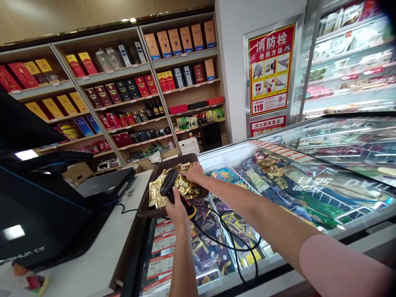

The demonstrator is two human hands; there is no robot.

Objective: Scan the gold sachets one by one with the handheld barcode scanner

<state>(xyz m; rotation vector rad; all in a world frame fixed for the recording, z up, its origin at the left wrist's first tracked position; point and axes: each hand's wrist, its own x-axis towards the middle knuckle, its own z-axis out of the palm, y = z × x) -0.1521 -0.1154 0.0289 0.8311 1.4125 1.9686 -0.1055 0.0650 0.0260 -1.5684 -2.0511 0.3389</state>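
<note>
My left hand (178,209) is closed around the handle of a black barcode scanner (168,183) with a yellow band near its base. The scanner's head is tilted up over a dark brown woven basket (144,206). Inside the basket lie several shiny gold foil packets (157,194). My right hand (194,172) reaches to the basket's far right side, its fingers curled down on a gold packet, with the fingertips partly hidden among the foil. From the scanner a black cable (229,247) loops over the freezer's glass.
The basket rests at the corner of a glass-topped chest freezer (278,173) holding packaged goods. To the left, a white counter (93,255) carries a dark checkout terminal (40,214) and a laptop-like device (107,183). Shelves of boxes (136,88) line the back wall.
</note>
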